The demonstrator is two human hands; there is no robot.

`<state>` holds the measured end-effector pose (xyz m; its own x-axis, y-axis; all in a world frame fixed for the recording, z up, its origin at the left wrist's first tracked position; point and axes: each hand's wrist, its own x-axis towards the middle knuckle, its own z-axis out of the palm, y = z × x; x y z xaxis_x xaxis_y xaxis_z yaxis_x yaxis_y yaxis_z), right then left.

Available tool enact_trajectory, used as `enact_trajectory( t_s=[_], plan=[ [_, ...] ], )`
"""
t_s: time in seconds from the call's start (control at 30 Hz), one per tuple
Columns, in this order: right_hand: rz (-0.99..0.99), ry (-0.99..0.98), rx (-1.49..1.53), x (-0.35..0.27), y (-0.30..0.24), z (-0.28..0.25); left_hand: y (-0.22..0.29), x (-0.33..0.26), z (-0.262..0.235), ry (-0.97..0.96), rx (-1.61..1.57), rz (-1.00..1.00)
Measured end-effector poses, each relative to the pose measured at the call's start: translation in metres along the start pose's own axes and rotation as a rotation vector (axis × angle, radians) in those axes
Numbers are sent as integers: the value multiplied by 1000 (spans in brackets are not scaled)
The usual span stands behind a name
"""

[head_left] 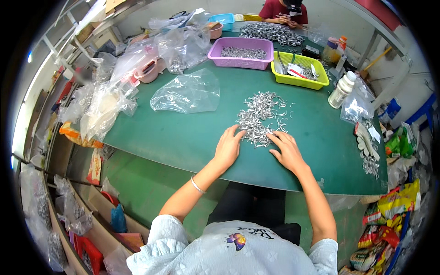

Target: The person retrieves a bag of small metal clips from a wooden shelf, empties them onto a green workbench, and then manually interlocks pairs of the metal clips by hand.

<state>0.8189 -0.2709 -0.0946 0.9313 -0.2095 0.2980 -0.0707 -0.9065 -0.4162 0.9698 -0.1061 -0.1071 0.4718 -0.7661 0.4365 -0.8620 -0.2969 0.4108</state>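
A loose heap of small, curved silvery metal pieces (256,114) lies on the green tabletop in front of me. At its near left edge rests my left hand (228,145), fingers stretched out and thumb apart, its fingertips against the pieces. My right hand (288,151) lies at the near right edge, its fingers spread and touching the heap. Neither hand visibly grips a piece. A few pieces are scattered to the right of the heap.
A clear plastic bag (188,94) lies left of the heap. Behind stand a purple basket (214,55) of metal parts and a yellow-green basket (293,82) with tools. A white bottle (341,90) and gloves (365,142) are at the right. Across the table sits another person (270,11).
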Motion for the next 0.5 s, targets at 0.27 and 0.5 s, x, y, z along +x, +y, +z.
enact_trajectory(
  t_s=[0.27, 0.5],
  plan=[
    [328, -207, 727, -149, -44, -37, 58, -114, -19, -277, -784, 207],
    [1219, 122, 527, -373, 51, 86, -6, -204, 69, -411, -561, 39]
  ],
)
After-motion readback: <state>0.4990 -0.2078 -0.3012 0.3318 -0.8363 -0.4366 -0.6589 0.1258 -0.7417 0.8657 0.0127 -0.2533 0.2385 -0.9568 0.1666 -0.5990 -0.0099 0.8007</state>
